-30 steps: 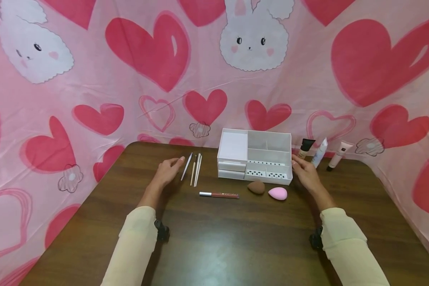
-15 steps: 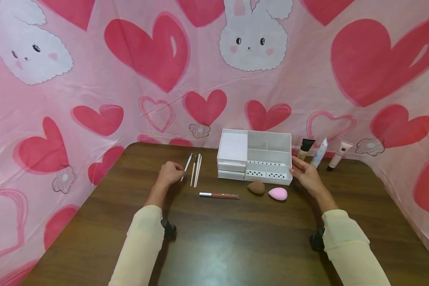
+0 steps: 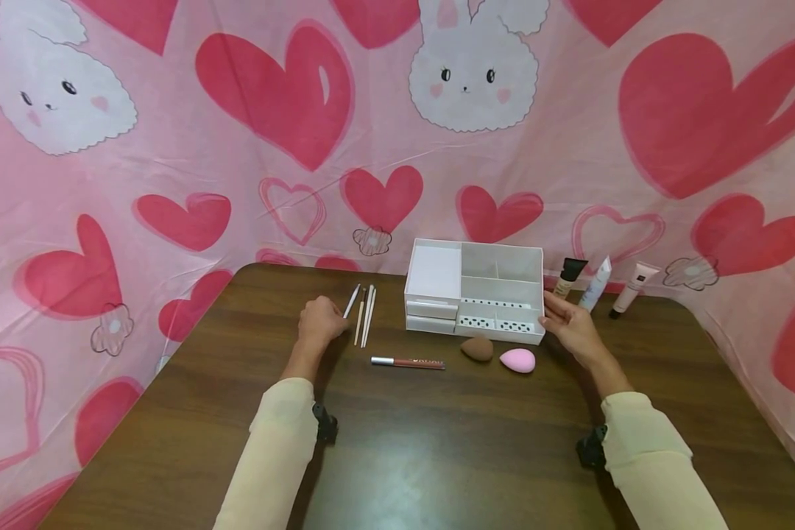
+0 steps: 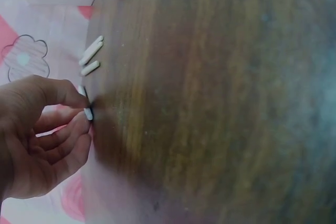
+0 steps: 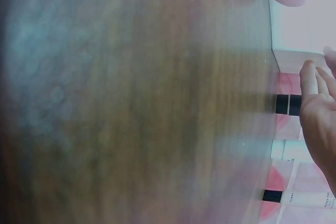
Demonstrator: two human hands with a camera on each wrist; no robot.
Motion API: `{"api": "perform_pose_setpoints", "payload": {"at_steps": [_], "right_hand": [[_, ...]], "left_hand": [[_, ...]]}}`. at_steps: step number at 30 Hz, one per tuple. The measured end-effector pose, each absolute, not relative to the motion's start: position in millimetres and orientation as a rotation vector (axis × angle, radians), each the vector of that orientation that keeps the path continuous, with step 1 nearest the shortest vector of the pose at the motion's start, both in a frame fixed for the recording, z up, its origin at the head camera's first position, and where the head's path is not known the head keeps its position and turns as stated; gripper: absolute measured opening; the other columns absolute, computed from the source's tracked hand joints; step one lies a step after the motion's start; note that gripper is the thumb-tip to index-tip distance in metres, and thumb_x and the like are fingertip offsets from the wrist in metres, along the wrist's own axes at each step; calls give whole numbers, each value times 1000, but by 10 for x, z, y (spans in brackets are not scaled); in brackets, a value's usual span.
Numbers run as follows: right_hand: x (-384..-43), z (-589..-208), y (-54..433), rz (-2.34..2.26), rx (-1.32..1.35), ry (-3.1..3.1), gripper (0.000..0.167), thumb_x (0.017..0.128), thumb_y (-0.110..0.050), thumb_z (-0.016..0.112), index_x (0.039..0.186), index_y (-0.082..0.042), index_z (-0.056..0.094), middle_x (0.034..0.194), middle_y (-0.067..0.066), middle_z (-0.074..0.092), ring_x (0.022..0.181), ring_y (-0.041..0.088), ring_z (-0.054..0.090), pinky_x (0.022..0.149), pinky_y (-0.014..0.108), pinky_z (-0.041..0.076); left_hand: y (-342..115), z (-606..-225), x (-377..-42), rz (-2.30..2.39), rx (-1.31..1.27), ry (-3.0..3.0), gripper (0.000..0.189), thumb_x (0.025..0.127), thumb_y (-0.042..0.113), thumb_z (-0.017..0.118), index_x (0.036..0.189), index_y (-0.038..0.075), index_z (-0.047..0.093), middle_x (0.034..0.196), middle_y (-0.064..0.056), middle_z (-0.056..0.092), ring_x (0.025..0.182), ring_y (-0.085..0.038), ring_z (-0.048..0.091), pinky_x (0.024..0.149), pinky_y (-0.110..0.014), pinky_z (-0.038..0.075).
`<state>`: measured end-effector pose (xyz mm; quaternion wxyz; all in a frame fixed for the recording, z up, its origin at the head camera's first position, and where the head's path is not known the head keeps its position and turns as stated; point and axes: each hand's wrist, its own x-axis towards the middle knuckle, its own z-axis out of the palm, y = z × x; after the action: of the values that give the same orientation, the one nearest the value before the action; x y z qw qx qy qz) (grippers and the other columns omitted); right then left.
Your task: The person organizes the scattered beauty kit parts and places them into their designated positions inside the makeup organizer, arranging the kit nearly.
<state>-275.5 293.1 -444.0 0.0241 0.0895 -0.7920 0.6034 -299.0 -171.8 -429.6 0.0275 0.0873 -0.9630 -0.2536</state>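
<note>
My left hand (image 3: 321, 322) pinches a slim white pencil-shaped stick (image 3: 352, 300) at its near end, thumb over it in the left wrist view. Its far end still lies along the table. Just right of it lie several thin brushes (image 3: 367, 316) side by side. My right hand (image 3: 572, 329) rests its fingers against the right wall of a white makeup organizer (image 3: 433, 271), thumb at the front corner. In the right wrist view its fingers (image 5: 308, 80) look nearly straight. The organizer has two small drawers at left and open compartments at right.
A brown makeup sponge (image 3: 477, 349) and a pink one (image 3: 518, 361) lie before the organizer. A lip gloss tube (image 3: 408, 363) lies left of them. Three cosmetic tubes, black-capped (image 3: 570, 277), white (image 3: 595, 284) and pink (image 3: 634, 289), stand beyond my right hand, near the curtain (image 3: 384, 96).
My left hand has moved right, from beside the white pencil-shaped stick onto its near end, and its fingers have closed around it. My right hand stays at the organizer's side.
</note>
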Motion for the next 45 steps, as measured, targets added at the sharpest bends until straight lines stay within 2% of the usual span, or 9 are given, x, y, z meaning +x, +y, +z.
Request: {"api": "perform_pose_setpoints", "payload": {"at_steps": [3, 6, 10, 16, 21, 27, 30, 33, 45], "right_hand": [[-2757, -4449, 2932, 1859, 281, -2453, 61, 97, 9, 55, 153, 14, 28, 157, 38, 26, 139, 12, 43, 89, 1, 48], [-2758, -4467, 2928, 1884, 300, -2422, 62, 96, 11, 55, 152, 16, 28, 157, 40, 24, 133, -1, 48, 88, 0, 48], [-2754, -4483, 2920, 1952, 322, -2342, 62, 95, 13, 55, 150, 19, 27, 154, 43, 19, 110, -22, 52, 87, 0, 49], [-2755, -4499, 2934, 1930, 329, -2340, 60, 95, 13, 54, 149, 20, 28, 153, 44, 21, 108, -22, 53, 88, 1, 49], [-2765, -4503, 2938, 1915, 318, -2363, 60, 96, 13, 54, 149, 19, 28, 153, 43, 22, 107, -23, 52, 87, 1, 49], [-2767, -4491, 2931, 1925, 297, -2379, 60, 96, 13, 53, 150, 18, 27, 154, 42, 23, 106, -23, 52, 86, 0, 49], [-2759, -4485, 2930, 1912, 298, -2396, 60, 97, 11, 53, 151, 17, 27, 155, 41, 24, 108, -23, 51, 88, 1, 48], [-2752, -4488, 2933, 1911, 281, -2402, 60, 98, 10, 54, 151, 16, 27, 155, 40, 25, 108, -22, 52, 89, 1, 48], [-2743, -4467, 2912, 1878, 264, -2430, 60, 98, 8, 55, 152, 14, 28, 155, 39, 28, 111, -20, 52, 87, 0, 47]], "left_hand": [[-1705, -4307, -2988, -763, 275, -2967, 21, 77, 30, 77, 77, 9, 77, 96, -18, 77, 99, -42, 70, 82, -52, 58], [-1703, -4316, -2982, -763, 290, -2955, 22, 76, 31, 78, 75, 9, 76, 95, -18, 76, 98, -43, 71, 81, -53, 58], [-1715, -4314, -2984, -768, 296, -2956, 24, 75, 33, 79, 75, 9, 76, 97, -19, 76, 100, -44, 70, 82, -53, 58], [-1745, -4289, -2999, -802, 266, -2967, 25, 76, 34, 79, 73, 9, 75, 95, -18, 76, 99, -43, 69, 83, -52, 57], [-1796, -4279, -2995, -911, 217, -2957, 22, 78, 29, 78, 77, 8, 81, 72, -8, 76, 79, -29, 71, 81, -44, 58], [-1861, -4303, -3023, -1212, 231, -2912, 20, 79, 20, 76, 87, 3, 83, 52, 6, 67, 53, -7, 64, 63, -23, 57], [-1879, -4336, -3056, -1480, 271, -2845, 23, 81, 11, 73, 95, -6, 80, 53, 5, 64, 51, -4, 61, 56, -21, 59], [-1878, -4360, -3075, -1734, 317, -2764, 27, 84, 5, 70, 103, -13, 74, 59, 1, 65, 53, -7, 63, 57, -24, 61], [-1847, -4355, -3093, -2134, 326, -2607, 35, 90, -1, 63, 120, -19, 62, 69, 2, 69, 63, -6, 66, 62, -19, 61]]}}
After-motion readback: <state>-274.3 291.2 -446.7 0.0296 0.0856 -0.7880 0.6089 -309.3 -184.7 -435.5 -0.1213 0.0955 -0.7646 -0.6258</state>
